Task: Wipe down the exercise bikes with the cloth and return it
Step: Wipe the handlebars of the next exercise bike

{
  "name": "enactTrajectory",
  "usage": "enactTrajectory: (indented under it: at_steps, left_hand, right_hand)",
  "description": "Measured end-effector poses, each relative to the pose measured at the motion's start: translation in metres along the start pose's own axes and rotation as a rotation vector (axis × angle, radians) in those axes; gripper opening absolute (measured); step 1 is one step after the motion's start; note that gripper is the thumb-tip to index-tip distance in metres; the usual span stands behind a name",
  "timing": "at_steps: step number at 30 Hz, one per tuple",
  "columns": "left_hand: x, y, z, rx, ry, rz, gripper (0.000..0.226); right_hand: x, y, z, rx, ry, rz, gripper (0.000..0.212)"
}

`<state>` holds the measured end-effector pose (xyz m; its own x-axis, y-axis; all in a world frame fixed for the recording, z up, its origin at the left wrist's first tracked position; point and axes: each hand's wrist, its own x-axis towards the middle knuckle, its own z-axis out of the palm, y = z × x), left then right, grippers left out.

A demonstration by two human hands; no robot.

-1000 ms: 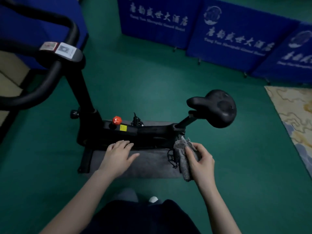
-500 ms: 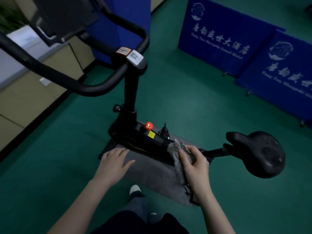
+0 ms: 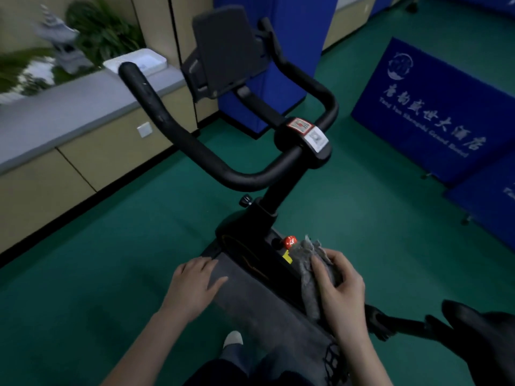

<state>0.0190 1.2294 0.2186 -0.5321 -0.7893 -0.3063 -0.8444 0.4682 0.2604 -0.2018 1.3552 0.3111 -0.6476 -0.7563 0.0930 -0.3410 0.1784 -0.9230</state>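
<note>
Cloth [image 3: 305, 254] half hides under the right hand [image 3: 338, 291], fingers [image 3: 320, 273] gripping it against the bike [image 3: 267, 254]; left hand [image 3: 192, 285] fingers relaxed; saddle [image 3: 479, 335] cropped.

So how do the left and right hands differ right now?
The right hand grips the cloth; the left hand holds nothing. The right hand's fingers curl, the left hand's lie straight. The right hand is at the bike frame by the red knob; the left hand is over the mat. Both are bare, palm down.
</note>
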Motion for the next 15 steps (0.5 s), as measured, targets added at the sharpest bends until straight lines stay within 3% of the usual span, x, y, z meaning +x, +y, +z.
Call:
enactTrajectory:
  at_steps: [15]
  left_hand:
    - [-0.003,-0.045,-0.026,-0.186,0.157,-0.227,0.060]
  right_hand:
    - [0.071,-0.081,0.051,0.068,-0.054,-0.224,0.011]
